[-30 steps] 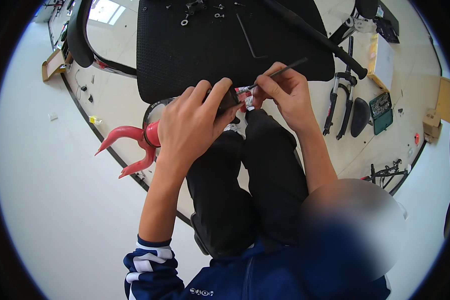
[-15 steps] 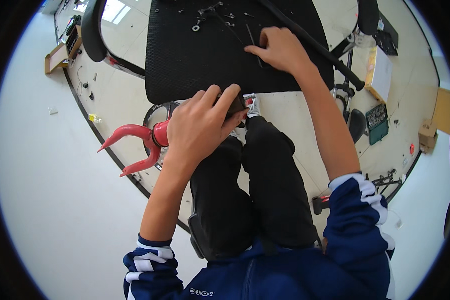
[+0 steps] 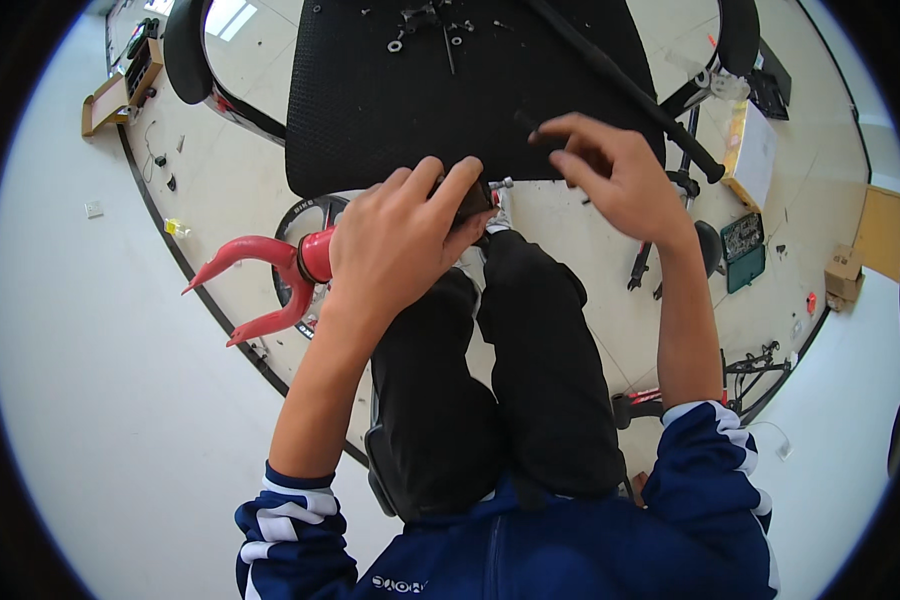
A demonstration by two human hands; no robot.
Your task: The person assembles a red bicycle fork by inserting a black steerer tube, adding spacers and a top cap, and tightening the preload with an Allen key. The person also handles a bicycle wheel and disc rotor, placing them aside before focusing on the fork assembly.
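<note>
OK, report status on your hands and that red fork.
Left hand holding red fork and dark block. Right hand apart, apparently holding thin dark tool. Black bar across seat.

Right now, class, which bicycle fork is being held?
The red fork, held in the left hand; the black fork lies on the floor.

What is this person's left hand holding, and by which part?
The left hand grips a red bicycle fork around the end opposite its two prongs.

Left grip [image 3: 395, 232] curls knuckles up; right grip [image 3: 622, 182] hovers, fingers bent.
</note>
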